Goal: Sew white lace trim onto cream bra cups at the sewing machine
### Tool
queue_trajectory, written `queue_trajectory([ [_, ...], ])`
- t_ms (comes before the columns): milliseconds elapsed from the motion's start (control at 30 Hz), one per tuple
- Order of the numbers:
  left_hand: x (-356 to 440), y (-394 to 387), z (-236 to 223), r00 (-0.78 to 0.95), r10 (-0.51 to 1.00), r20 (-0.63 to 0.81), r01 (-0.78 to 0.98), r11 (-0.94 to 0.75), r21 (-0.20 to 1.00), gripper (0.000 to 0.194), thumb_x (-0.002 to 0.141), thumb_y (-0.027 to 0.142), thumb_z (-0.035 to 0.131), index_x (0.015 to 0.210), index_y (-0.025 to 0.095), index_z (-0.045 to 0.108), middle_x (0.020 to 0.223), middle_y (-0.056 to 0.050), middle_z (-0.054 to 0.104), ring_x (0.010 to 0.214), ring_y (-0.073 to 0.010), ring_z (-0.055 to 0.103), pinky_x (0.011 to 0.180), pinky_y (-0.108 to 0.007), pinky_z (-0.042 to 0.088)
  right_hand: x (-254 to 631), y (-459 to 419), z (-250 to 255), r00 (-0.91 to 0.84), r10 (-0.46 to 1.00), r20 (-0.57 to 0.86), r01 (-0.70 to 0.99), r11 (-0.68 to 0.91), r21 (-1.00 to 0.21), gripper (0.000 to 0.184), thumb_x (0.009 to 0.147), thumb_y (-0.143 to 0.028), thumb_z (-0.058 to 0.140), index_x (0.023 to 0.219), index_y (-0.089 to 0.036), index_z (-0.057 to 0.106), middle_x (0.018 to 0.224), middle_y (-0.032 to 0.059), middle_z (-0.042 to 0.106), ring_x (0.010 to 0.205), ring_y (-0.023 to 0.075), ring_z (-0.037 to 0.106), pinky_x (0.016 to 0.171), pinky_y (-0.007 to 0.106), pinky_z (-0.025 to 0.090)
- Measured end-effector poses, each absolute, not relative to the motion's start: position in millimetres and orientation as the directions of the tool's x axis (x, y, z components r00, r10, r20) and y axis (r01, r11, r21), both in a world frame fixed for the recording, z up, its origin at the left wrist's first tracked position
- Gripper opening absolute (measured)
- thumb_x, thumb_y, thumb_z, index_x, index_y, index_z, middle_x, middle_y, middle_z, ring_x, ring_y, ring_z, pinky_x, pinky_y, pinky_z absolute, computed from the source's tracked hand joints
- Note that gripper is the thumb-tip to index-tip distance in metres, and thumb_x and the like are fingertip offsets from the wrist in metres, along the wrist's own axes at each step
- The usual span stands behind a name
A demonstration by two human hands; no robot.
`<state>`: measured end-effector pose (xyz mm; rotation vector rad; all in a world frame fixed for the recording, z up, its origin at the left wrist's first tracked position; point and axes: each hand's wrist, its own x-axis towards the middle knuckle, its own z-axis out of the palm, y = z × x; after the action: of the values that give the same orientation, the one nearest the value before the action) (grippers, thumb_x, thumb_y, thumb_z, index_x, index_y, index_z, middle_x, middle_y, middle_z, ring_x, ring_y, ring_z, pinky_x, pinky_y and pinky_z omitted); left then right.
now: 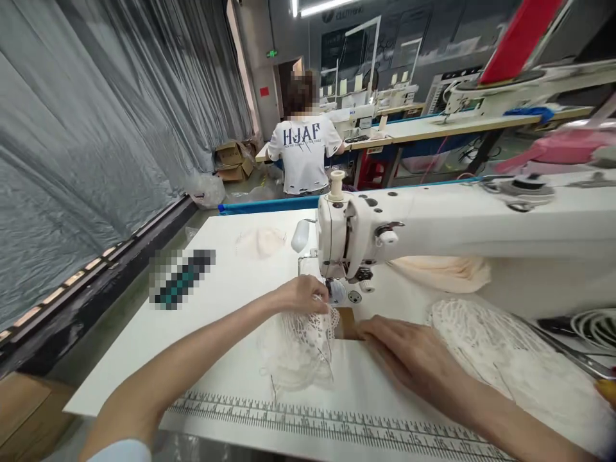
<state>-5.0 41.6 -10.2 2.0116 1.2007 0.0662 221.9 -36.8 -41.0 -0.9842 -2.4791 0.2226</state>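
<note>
A white sewing machine (pixel 433 224) stands on a white table (pixel 192 333). Under its needle area lies a piece of white lace fabric (pixel 301 343). My left hand (pixel 303 295) rests on the lace just left of the presser foot, fingers curled and pinching the lace edge. My right hand (pixel 409 353) lies flat on the table just right of the lace, fingers stretched toward the needle plate.
A pile of white lace (pixel 486 353) and pale peach fabric (pixel 443 273) lie under the machine arm. A ruler strip (pixel 312 423) runs along the table's near edge. Ahead, a person in a white T-shirt (pixel 304 154) sits facing away. Grey plastic sheeting (pixel 96 115) hangs at left.
</note>
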Motion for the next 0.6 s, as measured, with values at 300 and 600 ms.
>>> queue_trajectory([
  [300,-0.2,47.4,-11.1,0.573,0.735,-0.363,0.748,-0.287,0.599,0.015,0.072,0.03,0.064,0.078,0.017,0.067,0.073,0.0,0.064,0.07,-0.0135,0.057,0.054,-0.02,0.038,204.8,-14.5,-54.0,-0.789,0.367,0.493,0.445,0.894,0.047,0.03,0.093,-0.008,0.034,0.112,-0.011,0.057,0.112,0.0114,0.064,0.092,0.0199,0.06,0.063,0.029,0.051],
  [600,-4.3,64.7,-5.4,0.416,0.884,-0.215,0.907,-0.387,0.166,0.025,0.068,0.041,0.073,0.064,0.019,0.062,0.059,0.001,0.057,0.057,-0.0146,0.053,0.051,-0.024,0.032,200.4,-18.2,-54.1,-0.784,0.397,0.477,0.477,0.877,0.053,0.038,0.09,-0.002,0.029,0.111,-0.012,0.059,0.111,0.0117,0.065,0.091,0.0206,0.062,0.062,0.031,0.049],
])
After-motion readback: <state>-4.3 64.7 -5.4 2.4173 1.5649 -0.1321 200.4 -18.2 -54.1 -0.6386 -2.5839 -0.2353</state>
